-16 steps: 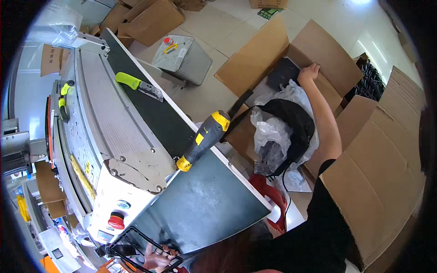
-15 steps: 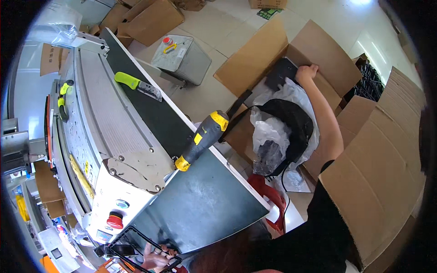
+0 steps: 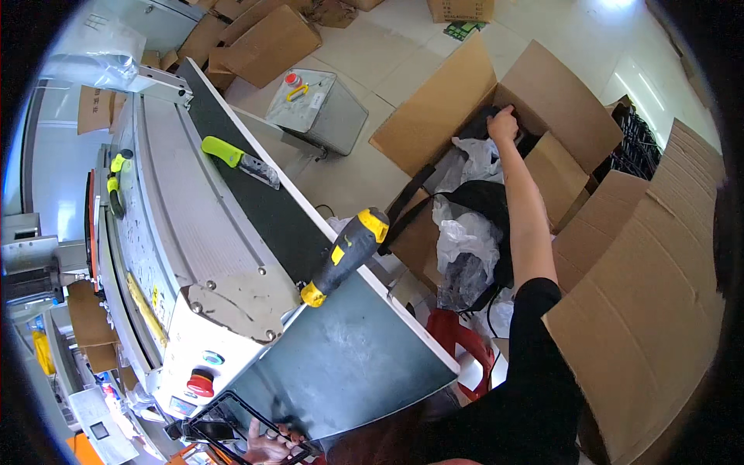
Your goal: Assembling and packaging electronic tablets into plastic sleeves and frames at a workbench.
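Deep in the open cardboard box [image 3: 434,108], my right hand [image 3: 504,125] is closed at the far inner side, beside a dark flat item [image 3: 474,124]. What its fingers grip is partly hidden. Clear plastic bags [image 3: 463,232] and a black strapped bundle [image 3: 487,200] lie under and beside my forearm. At the lower edge, my left hand [image 3: 267,448] has its fingers round a thin black rectangular frame [image 3: 246,403], which tilts beside the machine's front corner.
A conveyor machine [image 3: 201,232] with a red stop button [image 3: 200,383] fills the left. On it lie a green-handled knife [image 3: 240,161] and a yellow-black screwdriver [image 3: 345,256]. A metal can [image 3: 318,112] stands behind. A large cardboard flap [image 3: 643,287] rises at right.
My right hand has shifted slightly left and farther into the box, and the dark item and plastic bags there have moved. My left hand still holds the black frame.
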A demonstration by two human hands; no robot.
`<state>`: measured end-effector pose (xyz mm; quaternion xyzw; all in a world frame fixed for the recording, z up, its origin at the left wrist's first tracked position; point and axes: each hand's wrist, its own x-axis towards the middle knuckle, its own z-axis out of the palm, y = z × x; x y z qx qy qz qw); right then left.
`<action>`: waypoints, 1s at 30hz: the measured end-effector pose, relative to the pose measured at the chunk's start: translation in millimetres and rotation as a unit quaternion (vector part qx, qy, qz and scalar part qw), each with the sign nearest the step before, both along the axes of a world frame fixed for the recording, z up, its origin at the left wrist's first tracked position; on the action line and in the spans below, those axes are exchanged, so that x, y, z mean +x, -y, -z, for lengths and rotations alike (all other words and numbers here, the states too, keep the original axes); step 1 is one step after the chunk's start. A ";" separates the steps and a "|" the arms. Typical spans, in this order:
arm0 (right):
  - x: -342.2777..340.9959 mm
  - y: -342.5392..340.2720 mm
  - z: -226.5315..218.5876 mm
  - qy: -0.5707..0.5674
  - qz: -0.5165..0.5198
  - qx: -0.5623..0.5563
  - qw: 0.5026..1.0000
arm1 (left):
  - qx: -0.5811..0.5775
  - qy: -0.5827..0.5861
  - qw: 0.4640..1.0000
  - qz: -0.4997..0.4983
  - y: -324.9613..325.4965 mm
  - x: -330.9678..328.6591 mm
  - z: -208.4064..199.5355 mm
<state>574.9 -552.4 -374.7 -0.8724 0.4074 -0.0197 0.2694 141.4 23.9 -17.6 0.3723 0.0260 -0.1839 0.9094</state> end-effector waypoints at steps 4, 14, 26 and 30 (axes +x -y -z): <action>18.9 -5.8 27.5 0.095 0.109 0.109 0.983 | 0.005 -0.002 1.000 0.012 -0.4 -0.5 2.7; 1.3 4.6 83.6 -0.120 0.288 0.205 0.928 | -0.016 0.003 0.999 0.040 -3.8 0.8 6.8; 4.0 -11.6 86.4 -0.033 0.381 0.037 0.923 | 0.020 -0.001 0.999 0.036 -16.7 -7.3 6.7; -13.2 24.2 114.5 0.141 0.239 0.311 0.909 | 0.016 -0.003 0.999 0.047 -8.7 -2.1 2.8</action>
